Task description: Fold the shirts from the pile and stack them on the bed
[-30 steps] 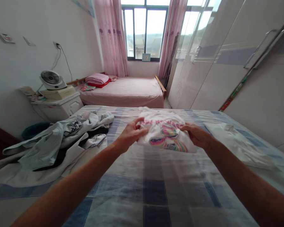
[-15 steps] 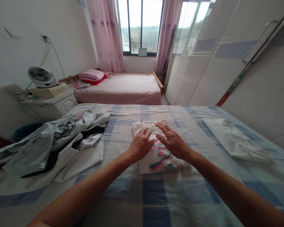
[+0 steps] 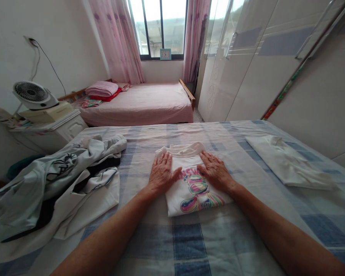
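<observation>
Two flat palms, left hand (image 3: 161,174) and right hand (image 3: 217,174), fingers spread, pressing not gripping, on folded white T-shirt (image 3: 191,184), mid plaid bedspread (image 3: 186,241), long axis running away from viewer, collar far end, colourful print facing up.

Folded T-shirt (image 3: 193,189) lies mid-bed (image 3: 189,245); clothes pile (image 3: 57,180) to its left, folded shirt (image 3: 287,165) to its right, second bed (image 3: 143,103) behind
</observation>
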Demonstrator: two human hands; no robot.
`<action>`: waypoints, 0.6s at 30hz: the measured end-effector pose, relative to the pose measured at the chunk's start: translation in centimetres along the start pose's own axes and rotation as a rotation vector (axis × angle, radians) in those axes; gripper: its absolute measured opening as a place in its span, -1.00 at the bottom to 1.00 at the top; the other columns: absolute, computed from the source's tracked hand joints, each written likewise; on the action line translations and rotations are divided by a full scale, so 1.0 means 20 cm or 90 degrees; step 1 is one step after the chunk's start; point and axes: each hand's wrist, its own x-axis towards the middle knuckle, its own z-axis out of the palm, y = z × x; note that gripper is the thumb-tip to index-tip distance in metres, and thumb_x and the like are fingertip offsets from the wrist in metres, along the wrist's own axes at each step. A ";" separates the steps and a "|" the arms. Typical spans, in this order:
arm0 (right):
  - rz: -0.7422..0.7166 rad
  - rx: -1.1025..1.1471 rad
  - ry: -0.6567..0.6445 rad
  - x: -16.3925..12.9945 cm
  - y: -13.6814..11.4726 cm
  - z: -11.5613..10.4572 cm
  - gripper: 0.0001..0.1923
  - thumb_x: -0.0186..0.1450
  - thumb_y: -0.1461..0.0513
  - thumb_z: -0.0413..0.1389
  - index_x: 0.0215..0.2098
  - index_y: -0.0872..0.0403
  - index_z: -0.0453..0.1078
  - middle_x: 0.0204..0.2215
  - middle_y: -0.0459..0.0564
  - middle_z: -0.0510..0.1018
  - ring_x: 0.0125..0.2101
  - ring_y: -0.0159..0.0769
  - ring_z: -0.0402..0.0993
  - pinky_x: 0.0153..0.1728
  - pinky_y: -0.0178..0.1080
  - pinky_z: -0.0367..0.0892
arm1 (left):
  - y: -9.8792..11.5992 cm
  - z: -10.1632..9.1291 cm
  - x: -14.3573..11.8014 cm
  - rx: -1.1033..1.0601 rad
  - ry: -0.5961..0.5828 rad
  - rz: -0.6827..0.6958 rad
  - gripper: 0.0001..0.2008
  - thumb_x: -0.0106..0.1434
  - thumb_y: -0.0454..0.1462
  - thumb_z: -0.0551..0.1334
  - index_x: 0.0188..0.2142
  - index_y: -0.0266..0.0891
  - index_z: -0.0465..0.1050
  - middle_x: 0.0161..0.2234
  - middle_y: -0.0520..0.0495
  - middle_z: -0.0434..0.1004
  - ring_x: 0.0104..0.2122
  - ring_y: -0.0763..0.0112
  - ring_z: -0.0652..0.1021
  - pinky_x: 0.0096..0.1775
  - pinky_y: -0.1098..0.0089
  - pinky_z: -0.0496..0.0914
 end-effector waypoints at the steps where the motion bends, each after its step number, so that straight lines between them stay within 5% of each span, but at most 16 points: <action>1: -0.002 0.001 0.000 0.00 0.00 0.00 -0.35 0.38 -0.01 -0.28 0.29 0.21 0.09 0.29 0.15 0.06 0.28 -0.12 -0.04 0.23 -0.05 -0.12 | -0.01 0.01 0.01 0.006 0.000 -0.030 -0.32 0.33 0.04 -0.08 0.24 -0.45 0.12 0.28 -0.34 0.04 0.27 0.09 0.10 0.23 0.06 0.02; 7: 0.014 0.031 0.039 0.00 -0.01 -0.02 -0.36 0.37 -0.01 -0.23 0.26 0.20 0.14 0.27 0.18 0.12 0.27 -0.05 -0.02 0.21 0.00 -0.10 | -0.04 -0.01 0.02 0.000 0.059 -0.083 -0.36 0.34 -0.02 -0.07 0.21 -0.49 0.14 0.25 -0.42 0.08 0.27 0.00 0.10 0.20 -0.05 0.03; 10: -0.021 0.034 0.112 -0.01 -0.04 -0.07 -0.37 0.37 -0.01 -0.21 0.26 0.18 0.14 0.28 0.16 0.10 0.29 -0.05 -0.11 0.22 0.02 -0.16 | 0.01 -0.06 -0.01 -0.019 0.135 0.005 -0.45 0.35 -0.11 -0.04 0.21 -0.43 0.17 0.27 -0.36 0.06 0.29 0.06 0.02 0.23 -0.03 -0.02; 14: -0.130 0.054 0.089 -0.03 -0.08 -0.08 -0.39 0.38 -0.02 -0.23 0.27 0.09 0.14 0.31 0.09 0.03 0.31 -0.11 -0.17 0.24 -0.01 -0.19 | 0.13 -0.10 -0.09 -0.091 0.025 0.251 -0.46 0.34 -0.06 -0.02 0.21 -0.31 0.19 0.27 -0.24 0.11 0.30 0.19 0.04 0.25 0.08 -0.04; 18: -0.110 0.069 -0.015 0.00 -0.03 -0.04 -0.40 0.39 -0.01 -0.27 0.29 0.07 0.09 0.30 0.07 0.06 0.29 -0.12 -0.07 0.22 0.00 -0.11 | 0.17 -0.08 -0.16 -0.106 -0.066 0.312 -0.16 0.21 0.17 0.02 0.26 -0.43 0.06 0.29 -0.38 0.01 0.30 0.02 0.00 0.25 -0.02 -0.11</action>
